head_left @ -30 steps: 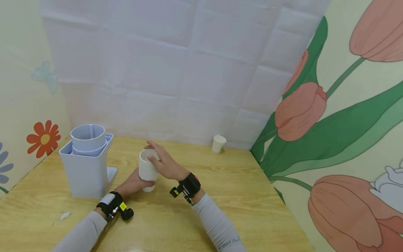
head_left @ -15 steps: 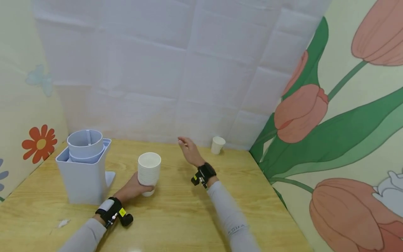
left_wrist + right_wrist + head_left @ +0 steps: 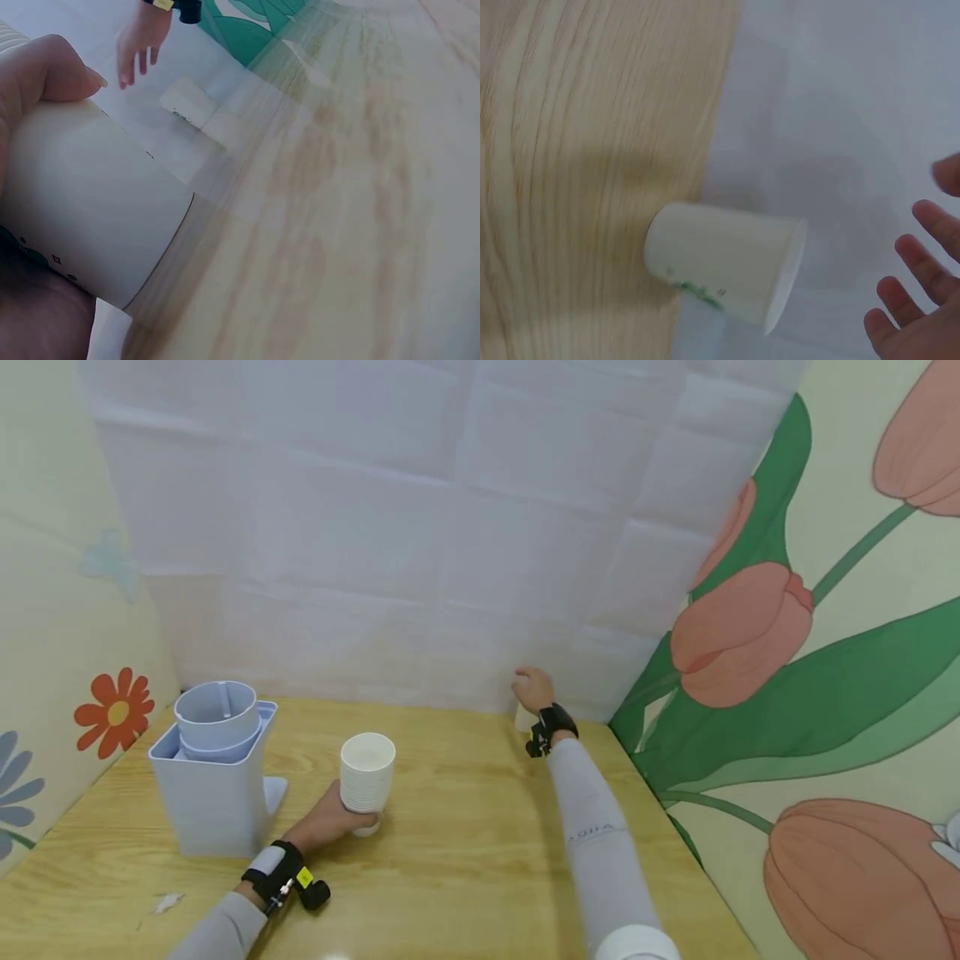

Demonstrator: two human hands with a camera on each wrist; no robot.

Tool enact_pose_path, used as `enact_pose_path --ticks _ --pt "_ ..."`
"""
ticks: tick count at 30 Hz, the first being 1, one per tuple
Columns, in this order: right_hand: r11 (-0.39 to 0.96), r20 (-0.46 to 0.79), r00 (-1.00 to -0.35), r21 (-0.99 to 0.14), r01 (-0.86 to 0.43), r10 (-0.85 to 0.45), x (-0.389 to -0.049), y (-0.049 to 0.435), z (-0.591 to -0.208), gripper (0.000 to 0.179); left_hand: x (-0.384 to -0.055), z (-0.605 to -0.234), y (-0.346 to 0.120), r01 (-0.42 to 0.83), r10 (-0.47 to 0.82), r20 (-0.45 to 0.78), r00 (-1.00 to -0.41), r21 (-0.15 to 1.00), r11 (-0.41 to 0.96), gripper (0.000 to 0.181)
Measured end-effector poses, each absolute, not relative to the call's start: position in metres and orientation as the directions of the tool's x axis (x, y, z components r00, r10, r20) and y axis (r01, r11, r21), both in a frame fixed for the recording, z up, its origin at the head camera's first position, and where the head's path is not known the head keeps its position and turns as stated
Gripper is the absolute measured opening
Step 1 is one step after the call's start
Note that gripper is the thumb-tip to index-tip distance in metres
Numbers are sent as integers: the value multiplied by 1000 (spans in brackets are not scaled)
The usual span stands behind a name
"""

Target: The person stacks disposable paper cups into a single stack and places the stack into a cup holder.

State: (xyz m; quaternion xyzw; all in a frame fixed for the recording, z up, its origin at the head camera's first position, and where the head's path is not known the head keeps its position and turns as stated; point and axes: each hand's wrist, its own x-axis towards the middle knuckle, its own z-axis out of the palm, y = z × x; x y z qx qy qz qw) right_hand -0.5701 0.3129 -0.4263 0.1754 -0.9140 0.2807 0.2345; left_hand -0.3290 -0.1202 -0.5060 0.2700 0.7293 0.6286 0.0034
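A stack of white paper cups (image 3: 367,772) stands upright on the table, with my left hand (image 3: 330,818) gripping it round its lower part. Up close in the left wrist view, the thumb (image 3: 52,71) curls over the lowest cup (image 3: 90,191), which bears a small green print. At the back right a single paper cup (image 3: 523,719) stands upright, mostly hidden by my right hand (image 3: 535,691) in the head view. In the right wrist view the fingers (image 3: 922,262) are spread and apart from that cup (image 3: 720,259), near its rim.
A pale blue bin-like holder (image 3: 213,802) with round cylinders (image 3: 217,714) in its top stands at the left. A white scrap (image 3: 167,902) lies near the front left. Behind the table (image 3: 450,860) hangs a white sheet (image 3: 360,568).
My right hand has left the top of the cup stack and moved right and back to the single cup. The left hand keeps its grip on the stack.
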Motion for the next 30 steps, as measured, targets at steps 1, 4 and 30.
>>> enact_pose_path --ticks 1,4,30 --pt "812 486 -853 -409 -415 -191 -579 323 -434 47 -328 -507 -120 386 401 330 -855 920 66 61" --pt "866 364 -919 -399 -300 -151 -589 341 -449 58 -325 -511 -121 374 403 319 -858 925 64 62" --pt "937 115 -990 -332 -111 -77 -486 272 -412 62 -331 -506 -119 379 423 308 -852 920 94 63"
